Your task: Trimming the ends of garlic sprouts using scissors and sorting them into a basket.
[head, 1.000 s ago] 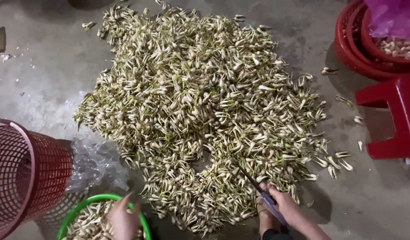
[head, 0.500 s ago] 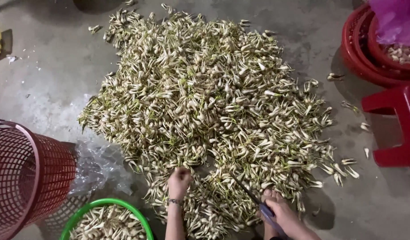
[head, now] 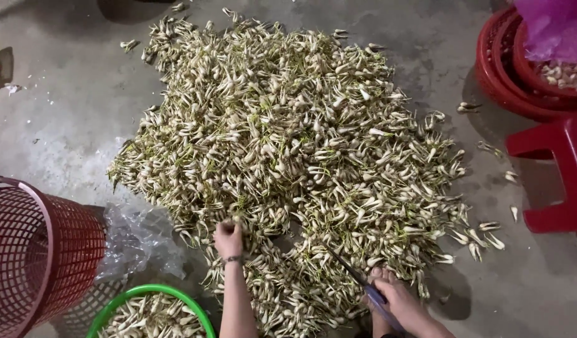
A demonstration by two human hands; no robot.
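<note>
Hundreds of pale bulbs (head: 301, 156) fill mid-frame on the floor; the left hand (head: 228, 240) pinches one at the pile's lower edge, best lifted singly, while the right hand (head: 398, 300), lower right, grips a knife (head: 357, 278) beside the green basin (head: 152, 312)

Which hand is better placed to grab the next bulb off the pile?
Left. The left hand is free and already on the pile of sprouted bulbs, fingers down among them. The right hand is occupied gripping a knife, so it likely stays with cutting.
</note>
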